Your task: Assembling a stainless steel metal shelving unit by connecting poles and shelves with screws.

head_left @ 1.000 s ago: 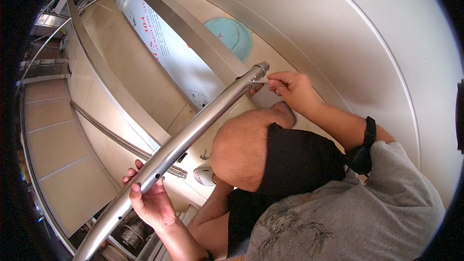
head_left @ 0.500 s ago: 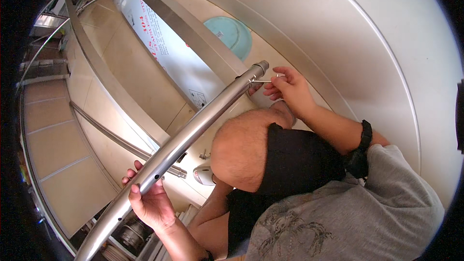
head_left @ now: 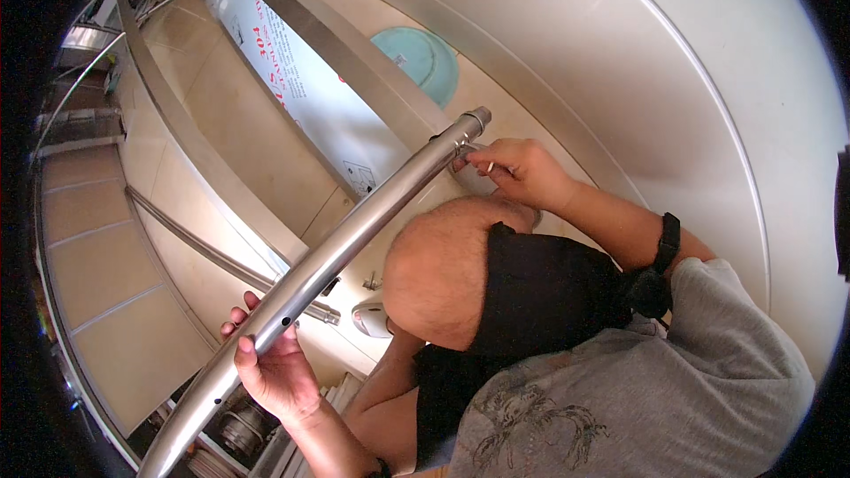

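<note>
A long steel tube (head_left: 341,250) with small dark holes runs slantwise across my lap, from lower left to upper right. My left hand (head_left: 276,370) supports its lower part from underneath, thumb on the near side and fingers round the far side. At the tube's upper end, my right hand (head_left: 527,173) pinches a thin hex key (head_left: 491,166) by its short leg. The rest of the key is mostly hidden by my fingers, which are close beside the tube's end fitting (head_left: 464,143).
Metal frames with a film-covered steel panel (head_left: 305,93) lie beyond the tube. A second, thinner tube (head_left: 199,246) rests at left. A light-blue round lid or basin (head_left: 425,66) sits on the floor near the pale curved wall (head_left: 602,62). A tiled panel (head_left: 111,274) stands at far left.
My right hand has turned and moved closer to the tube's end, with the fingers now closed more tightly round the hex key. My left hand and the tube have barely shifted.
</note>
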Available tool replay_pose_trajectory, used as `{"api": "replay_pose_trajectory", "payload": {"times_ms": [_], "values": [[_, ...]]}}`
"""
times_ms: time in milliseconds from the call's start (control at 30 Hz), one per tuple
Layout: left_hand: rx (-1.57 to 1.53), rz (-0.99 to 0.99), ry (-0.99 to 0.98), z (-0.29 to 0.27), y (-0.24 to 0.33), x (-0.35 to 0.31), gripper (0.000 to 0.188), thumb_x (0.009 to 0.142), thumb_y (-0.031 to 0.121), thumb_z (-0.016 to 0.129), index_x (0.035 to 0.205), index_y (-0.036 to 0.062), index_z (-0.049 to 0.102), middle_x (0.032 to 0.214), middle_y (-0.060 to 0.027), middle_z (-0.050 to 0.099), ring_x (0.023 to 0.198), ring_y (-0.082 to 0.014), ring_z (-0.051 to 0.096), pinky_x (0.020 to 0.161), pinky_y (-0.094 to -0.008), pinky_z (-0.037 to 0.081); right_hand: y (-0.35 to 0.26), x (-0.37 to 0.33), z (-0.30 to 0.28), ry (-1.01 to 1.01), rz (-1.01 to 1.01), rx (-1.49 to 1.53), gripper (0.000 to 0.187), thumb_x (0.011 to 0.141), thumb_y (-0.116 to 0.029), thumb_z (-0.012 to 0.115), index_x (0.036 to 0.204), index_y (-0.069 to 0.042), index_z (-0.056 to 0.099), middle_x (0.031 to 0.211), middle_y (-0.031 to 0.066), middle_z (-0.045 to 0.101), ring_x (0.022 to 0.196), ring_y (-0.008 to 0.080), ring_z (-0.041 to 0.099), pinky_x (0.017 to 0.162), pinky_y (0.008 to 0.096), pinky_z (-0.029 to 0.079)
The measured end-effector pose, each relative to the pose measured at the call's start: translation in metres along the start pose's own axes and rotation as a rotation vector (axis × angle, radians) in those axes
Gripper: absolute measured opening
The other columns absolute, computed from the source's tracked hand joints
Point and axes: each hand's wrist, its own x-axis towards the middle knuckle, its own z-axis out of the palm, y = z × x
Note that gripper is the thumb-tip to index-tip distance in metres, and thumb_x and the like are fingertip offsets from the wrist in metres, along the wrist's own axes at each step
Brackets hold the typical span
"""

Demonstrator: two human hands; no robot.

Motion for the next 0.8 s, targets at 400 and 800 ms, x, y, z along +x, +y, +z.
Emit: {"api": "replay_pose_trajectory", "payload": {"times_ms": [400,800], "values": [[-0.049,-0.014,0.003,-0.004,0.002,0.000,0.025,0.077,0.003,0.059,0.100,0.0064,0.049,0.109,-0.0069,0.054,0.117,-0.0275,0.042,0.096,-0.0512,0.040,-0.009,0.006,-0.017,0.027,1.011,1.067,0.024,0.088,-0.018,0.051,0.105,-0.002,0.055,0.095,0.0111,0.062,0.073,0.0172,0.061,0.059,0.0297,0.049],[-0.083,-0.025,-0.024,-0.002,0.002,0.002,0.024,0.078,0.001,0.059,0.099,0.0052,0.048,0.109,-0.0076,0.053,0.118,-0.0284,0.042,0.098,-0.0535,0.036,0.000,0.000,-0.004,0.128,0.114,-0.256,0.026,0.077,-0.018,0.063,0.096,0.000,0.060,0.072,0.0106,0.059,0.061,0.0229,0.057,0.054,0.0292,0.045]]}}
